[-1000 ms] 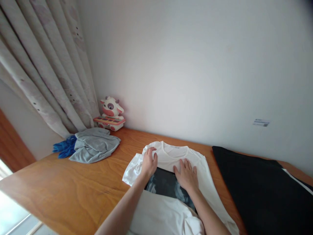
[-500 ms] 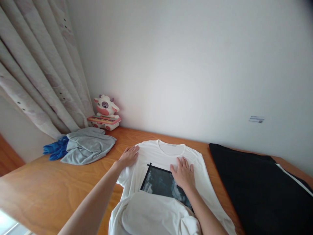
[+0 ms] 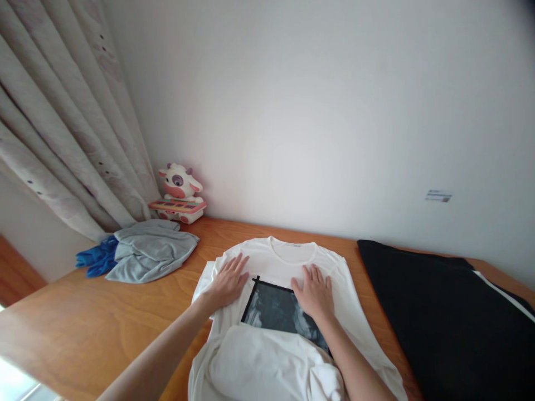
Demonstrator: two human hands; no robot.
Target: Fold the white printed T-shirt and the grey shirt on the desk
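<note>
A white T-shirt (image 3: 288, 266) lies front side up on the wooden table, its neckline toward the wall. On its chest is a dark grey print (image 3: 273, 306) with a black border. The lower part of the shirt is bunched up and covers the bottom of the print. My left hand (image 3: 229, 281) rests flat on the shirt's left chest, beside the print's upper left corner, fingers spread. Flat on the right chest lies my right hand (image 3: 314, 292), fingers apart, overlapping the print's right side. Neither hand grips the fabric.
Black folded cloth (image 3: 443, 312) with a white stripe covers the table's right side. At the left lie a grey cloth (image 3: 152, 250) and a blue cloth (image 3: 98, 257). A cow-shaped toy keyboard (image 3: 179, 195) stands in the back corner by the curtain (image 3: 71, 122). The wall (image 3: 313, 122) borders the table (image 3: 125, 323).
My left hand has moved right from the shirt's shoulder edge onto its chest. The left sleeve now lies spread further out. My right hand has stayed nearly in place.
</note>
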